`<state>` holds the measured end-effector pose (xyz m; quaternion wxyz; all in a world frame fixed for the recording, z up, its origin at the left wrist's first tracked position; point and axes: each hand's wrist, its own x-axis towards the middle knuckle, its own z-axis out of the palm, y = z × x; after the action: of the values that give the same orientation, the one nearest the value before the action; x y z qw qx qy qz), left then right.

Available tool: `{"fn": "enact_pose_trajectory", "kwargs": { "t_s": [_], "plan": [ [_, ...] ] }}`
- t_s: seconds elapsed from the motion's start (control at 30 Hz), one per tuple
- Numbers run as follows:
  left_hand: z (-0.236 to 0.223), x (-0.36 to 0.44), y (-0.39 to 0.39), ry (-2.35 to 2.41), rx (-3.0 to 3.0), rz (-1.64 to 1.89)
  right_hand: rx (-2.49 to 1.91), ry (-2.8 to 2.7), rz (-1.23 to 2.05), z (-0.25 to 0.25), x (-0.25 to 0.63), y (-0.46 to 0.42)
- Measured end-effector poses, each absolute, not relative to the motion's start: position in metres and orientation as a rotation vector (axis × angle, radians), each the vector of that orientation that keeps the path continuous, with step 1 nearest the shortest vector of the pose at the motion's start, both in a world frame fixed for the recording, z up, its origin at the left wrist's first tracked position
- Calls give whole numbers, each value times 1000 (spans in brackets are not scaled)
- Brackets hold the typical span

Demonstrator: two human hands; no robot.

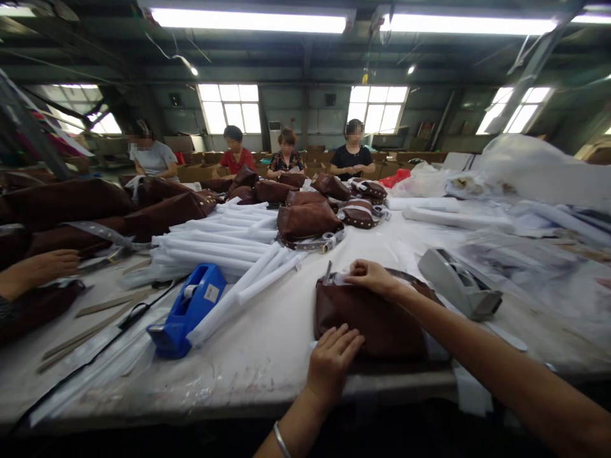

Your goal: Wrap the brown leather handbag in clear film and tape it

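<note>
A brown leather bag [382, 324] lies on the white table right in front of me. My left hand [331, 359] rests on its lower left front, fingers stretched out and flat against the leather. At the bag's top edge my right hand [370, 278] is closed in a pinch. Its fingertips are at a bit of white wrapping [338, 278], beside a metal zipper end [328, 270] that sticks up at the left corner. The bag's strap runs behind my right hand, partly hidden by it.
A blue tape dispenser [191, 308] stands left, a grey tape dispenser [461, 283] right of the bag. White foam rolls [214, 242] and more brown bags [310, 222] lie beyond. A co-worker's hand [42, 270] reaches in from the left; several people work opposite.
</note>
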<state>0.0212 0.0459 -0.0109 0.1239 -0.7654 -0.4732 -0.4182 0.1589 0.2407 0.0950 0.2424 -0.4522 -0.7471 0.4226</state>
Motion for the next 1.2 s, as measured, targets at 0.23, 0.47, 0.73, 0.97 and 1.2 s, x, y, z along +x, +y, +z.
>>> {"fn": "enact_pose_trajectory", "kwargs": {
  "t_s": [0.23,0.47,0.73,0.97,1.2],
  "plan": [
    [1,17,42,-1403,-2324,-1132,-943,-1949,977,111,165,199],
    [3,17,40,-1444,-2376,-1080,-1061,-2161,496,126,167,203],
    [-1,20,41,-1387,-2302,-1061,-835,-2145,432,151,125,239],
    [-1,20,42,-1397,-2298,-1054,-627,-2080,440,137,161,153],
    [1,11,41,-1445,-2521,-1129,-404,-2292,221,81,203,96]
  ]
}}
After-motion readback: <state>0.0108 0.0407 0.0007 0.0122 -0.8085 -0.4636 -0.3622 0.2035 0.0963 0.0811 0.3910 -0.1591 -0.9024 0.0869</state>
